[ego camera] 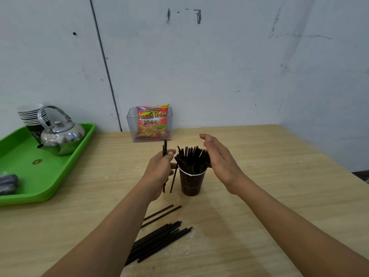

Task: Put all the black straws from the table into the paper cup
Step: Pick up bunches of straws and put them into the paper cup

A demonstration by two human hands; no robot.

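A dark paper cup [191,183] stands upright mid-table, packed with several black straws [191,158] that fan out above its white rim. My left hand [159,172] is just left of the cup and grips a few black straws [165,148] held nearly upright, their ends showing above and below the fist. My right hand [219,156] is open, palm against the right side of the straw bunch in the cup. Several loose black straws [159,238] lie in a pile on the table in front of the cup, between my forearms.
A green tray [24,176] at the left holds a steel kettle [61,136], a stack of paper cups [33,116] and a dark object. A clear box with a red French fries packet [151,124] stands by the wall. The table's right edge [319,148] runs diagonally.
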